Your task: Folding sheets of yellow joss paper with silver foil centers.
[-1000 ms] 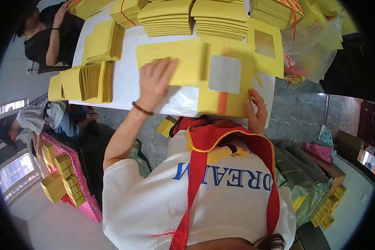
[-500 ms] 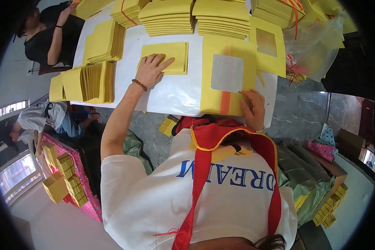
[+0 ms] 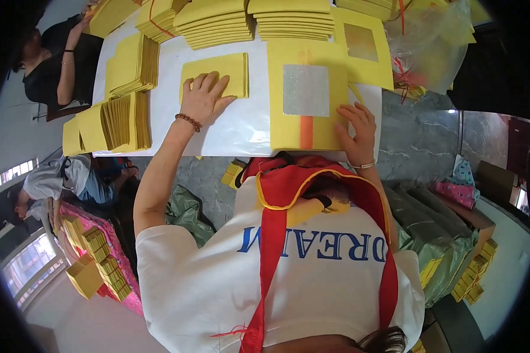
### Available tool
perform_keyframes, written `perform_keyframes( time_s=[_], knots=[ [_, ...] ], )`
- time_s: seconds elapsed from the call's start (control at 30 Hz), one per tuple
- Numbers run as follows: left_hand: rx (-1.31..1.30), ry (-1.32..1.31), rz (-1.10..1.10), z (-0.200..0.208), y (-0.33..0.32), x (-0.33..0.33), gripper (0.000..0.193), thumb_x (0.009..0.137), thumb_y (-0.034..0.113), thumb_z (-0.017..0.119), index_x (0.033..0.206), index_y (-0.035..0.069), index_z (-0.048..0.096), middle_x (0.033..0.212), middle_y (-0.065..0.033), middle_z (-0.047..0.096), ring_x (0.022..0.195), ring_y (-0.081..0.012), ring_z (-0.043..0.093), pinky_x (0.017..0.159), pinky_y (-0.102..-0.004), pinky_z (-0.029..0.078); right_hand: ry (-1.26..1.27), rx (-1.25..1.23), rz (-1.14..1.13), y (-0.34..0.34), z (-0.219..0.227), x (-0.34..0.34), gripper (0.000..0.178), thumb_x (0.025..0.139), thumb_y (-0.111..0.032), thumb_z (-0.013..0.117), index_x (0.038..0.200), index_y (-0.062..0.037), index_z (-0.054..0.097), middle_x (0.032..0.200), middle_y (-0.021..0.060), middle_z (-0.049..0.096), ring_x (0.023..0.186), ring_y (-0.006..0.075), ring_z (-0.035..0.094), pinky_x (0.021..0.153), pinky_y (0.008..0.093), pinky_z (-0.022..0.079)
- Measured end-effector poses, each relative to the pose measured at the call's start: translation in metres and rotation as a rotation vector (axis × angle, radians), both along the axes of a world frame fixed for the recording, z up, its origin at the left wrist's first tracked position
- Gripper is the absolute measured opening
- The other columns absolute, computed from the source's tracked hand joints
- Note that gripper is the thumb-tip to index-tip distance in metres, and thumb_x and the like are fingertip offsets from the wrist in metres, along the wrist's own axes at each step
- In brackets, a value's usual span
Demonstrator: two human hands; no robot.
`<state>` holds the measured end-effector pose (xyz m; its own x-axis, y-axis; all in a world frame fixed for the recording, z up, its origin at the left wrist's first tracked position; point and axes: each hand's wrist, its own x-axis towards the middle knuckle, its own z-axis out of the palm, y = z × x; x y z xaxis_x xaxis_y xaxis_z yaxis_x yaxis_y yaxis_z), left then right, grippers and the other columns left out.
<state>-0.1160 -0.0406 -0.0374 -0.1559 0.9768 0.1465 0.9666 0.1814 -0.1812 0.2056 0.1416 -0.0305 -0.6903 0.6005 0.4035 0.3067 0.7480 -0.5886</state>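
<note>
My left hand (image 3: 201, 100) rests with fingers apart on the near left part of a small packet of folded yellow paper (image 3: 232, 73). To the right lies a large yellow paper sheet (image 3: 282, 129) bearing a silver square (image 3: 306, 90) and an orange stripe (image 3: 306, 132). At the right edge of this sheet is my right hand (image 3: 357, 130), fingers stretched out and touching the paper. Another yellow sheet with a duller square (image 3: 360, 42) lies partly under it at the far right.
Stacks of folded yellow paper (image 3: 212, 26) line the far side of the white table (image 3: 232, 132), with more piles (image 3: 115, 126) at its left. A clear plastic bag (image 3: 433, 50) sits at the far right corner. Two other people (image 3: 53, 65) sit at the left.
The whole view has shifted slightly. My left hand has drawn back a little on the folded packet. The fingers of my right hand have straightened at the sheet's edge.
</note>
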Motion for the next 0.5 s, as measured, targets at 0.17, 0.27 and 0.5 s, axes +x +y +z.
perform_keyframes(
  time_s=[0.17, 0.27, 0.5],
  knots=[
    [0.187, -0.231, -0.197, 0.029, 0.021, 0.049, 0.04, 0.078, 0.029, 0.062, 0.109, 0.007, 0.055, 0.108, -0.0094, 0.055, 0.099, -0.0252, 0.05, 0.081, -0.0386, 0.037, 0.027, -0.057, 0.043, 0.006, -0.012, 0.002, 0.026, 0.071, -0.012, 0.066, 0.097, -0.0079, 0.063, 0.104, 0.0081, 0.06, 0.102, 0.0282, 0.052, 0.086, 0.0367, 0.041],
    [0.152, -0.536, -0.396, 0.036, 0.025, 0.107, 0.043, 0.078, 0.025, 0.062, 0.115, 0.007, 0.053, 0.111, -0.0126, 0.052, 0.101, -0.0278, 0.048, 0.082, -0.038, 0.038, 0.081, -0.157, 0.053, 0.006, -0.017, 0.001, 0.025, 0.071, -0.012, 0.066, 0.095, -0.0069, 0.063, 0.106, 0.0089, 0.059, 0.099, 0.0269, 0.055, 0.084, 0.0354, 0.042],
    [0.053, -0.463, -0.448, 0.039, 0.031, 0.129, 0.043, 0.076, 0.026, 0.064, 0.113, 0.005, 0.055, 0.106, -0.0112, 0.053, 0.095, -0.0289, 0.049, 0.079, -0.0374, 0.041, 0.138, -0.353, 0.051, 0.005, -0.023, 0.003, 0.024, 0.075, -0.012, 0.064, 0.098, -0.0054, 0.063, 0.11, 0.01, 0.057, 0.104, 0.0257, 0.053, 0.089, 0.0332, 0.041]
  ],
)
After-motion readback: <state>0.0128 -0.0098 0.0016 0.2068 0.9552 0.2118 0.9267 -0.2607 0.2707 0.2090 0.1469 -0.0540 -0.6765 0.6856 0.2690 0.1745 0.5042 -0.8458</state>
